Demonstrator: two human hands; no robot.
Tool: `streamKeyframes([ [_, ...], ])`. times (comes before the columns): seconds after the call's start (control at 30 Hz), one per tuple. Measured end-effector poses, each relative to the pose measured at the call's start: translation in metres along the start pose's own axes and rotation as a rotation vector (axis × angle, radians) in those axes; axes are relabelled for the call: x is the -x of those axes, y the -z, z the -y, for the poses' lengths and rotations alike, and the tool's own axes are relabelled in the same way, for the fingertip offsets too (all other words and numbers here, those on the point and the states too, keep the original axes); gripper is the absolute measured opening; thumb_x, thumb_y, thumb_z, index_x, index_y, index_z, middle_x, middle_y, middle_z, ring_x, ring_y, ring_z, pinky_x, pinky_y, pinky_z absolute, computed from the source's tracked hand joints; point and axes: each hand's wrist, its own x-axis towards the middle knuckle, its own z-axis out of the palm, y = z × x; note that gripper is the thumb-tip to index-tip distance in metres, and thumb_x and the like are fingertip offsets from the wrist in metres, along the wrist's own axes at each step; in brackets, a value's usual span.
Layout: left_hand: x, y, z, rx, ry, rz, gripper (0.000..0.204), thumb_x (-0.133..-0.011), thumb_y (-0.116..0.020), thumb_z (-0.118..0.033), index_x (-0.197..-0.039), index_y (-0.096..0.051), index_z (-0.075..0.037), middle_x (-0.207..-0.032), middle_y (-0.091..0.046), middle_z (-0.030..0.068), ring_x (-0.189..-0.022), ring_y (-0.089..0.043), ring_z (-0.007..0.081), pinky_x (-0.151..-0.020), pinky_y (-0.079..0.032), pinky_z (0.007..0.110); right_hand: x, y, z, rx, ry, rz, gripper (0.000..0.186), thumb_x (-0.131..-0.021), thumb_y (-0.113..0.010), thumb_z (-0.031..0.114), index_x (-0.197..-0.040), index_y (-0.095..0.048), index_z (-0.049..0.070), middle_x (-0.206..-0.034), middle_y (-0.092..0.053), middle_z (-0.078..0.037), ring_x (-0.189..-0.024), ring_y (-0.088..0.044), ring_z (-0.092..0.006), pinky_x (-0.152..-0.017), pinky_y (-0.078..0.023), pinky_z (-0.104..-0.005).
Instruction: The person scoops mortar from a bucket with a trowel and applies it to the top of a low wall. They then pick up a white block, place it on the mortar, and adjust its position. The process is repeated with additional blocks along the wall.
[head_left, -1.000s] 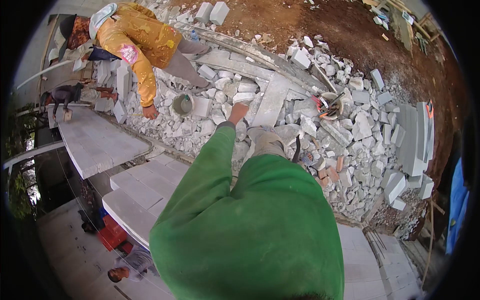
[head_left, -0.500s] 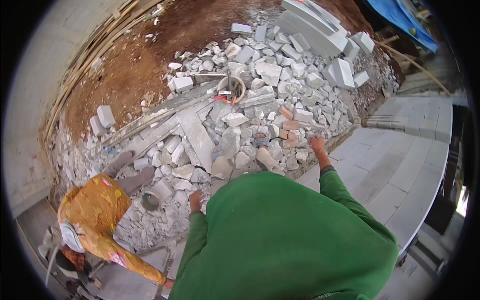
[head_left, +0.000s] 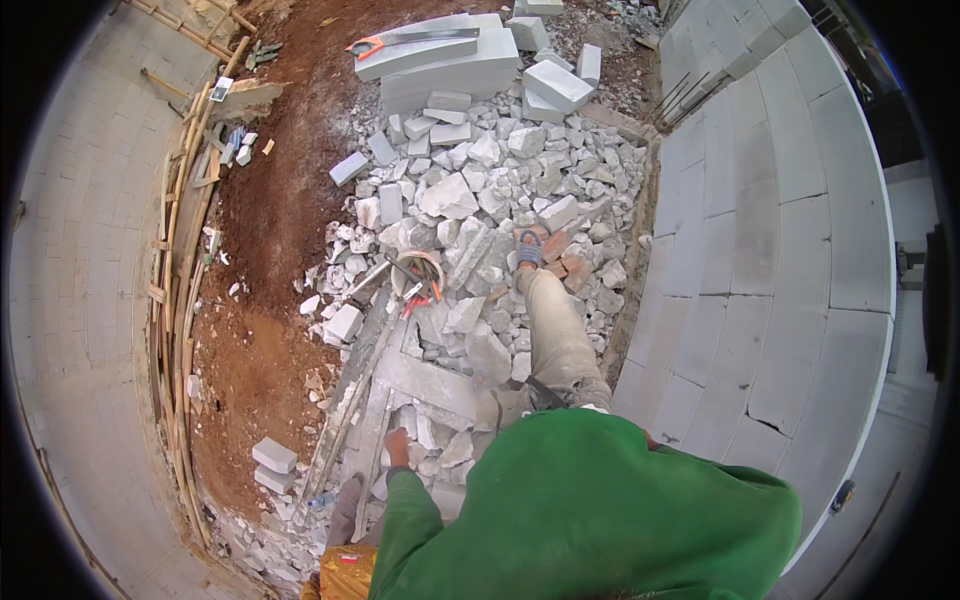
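My left hand [head_left: 397, 447] hangs low over broken pale blocks [head_left: 432, 436], its fingers curled; what is in it, if anything, is too small to make out. My right hand [head_left: 652, 441] is almost wholly hidden behind my green top, fingers unseen. My sandalled foot [head_left: 528, 248] rests on rubble beside reddish brick pieces [head_left: 568, 265]. A bucket [head_left: 417, 275] of tools with orange and black handles stands in the rubble ahead. A long pale slab [head_left: 427, 387] lies near my left hand.
A block wall [head_left: 760, 260] borders the right. Stacked blocks [head_left: 450, 75] carry an orange-handled saw [head_left: 365, 47] at the back. Red soil [head_left: 255, 210], bamboo poles [head_left: 178, 250] and another block wall [head_left: 85, 260] are leftward. A co-worker in yellow [head_left: 345, 570] is at lower left.
My view has swung right, bringing the right wall alongside me and the co-worker low in frame. My foot has stepped forward beside the bricks. My right hand has dropped behind my body.
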Motion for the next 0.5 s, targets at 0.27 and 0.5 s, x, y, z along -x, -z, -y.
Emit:
streamKeyframes([
  [0.27, -0.023, -0.270, -0.290, -0.184, -0.196, 0.216, 0.028, -0.093, -0.065, -0.020, -0.118, -0.069, -0.006, -0.106, -0.072, 0.0080, -0.095, -0.071, 0.0235, -0.075, -0.054, 0.037, -0.135, 0.117, 0.173, 0.035, 0.227, -0.174, 0.052, -0.084, -0.073, 0.037, -0.110, -0.070, -0.008, -0.104, -0.073, -0.030, -0.101, -0.073, -0.0430, -0.085, -0.058, -0.0498],
  [0.5, -0.002, -0.360, -0.415, -0.401, -0.069, 0.568, 0.033, -0.097, -0.060, -0.021, -0.124, -0.065, -0.003, -0.116, -0.072, 0.0084, -0.104, -0.072, 0.0267, -0.083, -0.057, 0.040, -0.144, 0.293, 0.426, -1.027, 0.512, -0.281, 0.009, -0.091, -0.069, 0.011, -0.093, -0.069, 0.002, -0.075, -0.070, -0.007, -0.064, -0.066, -0.0143, -0.062, -0.052, -0.0327],
])
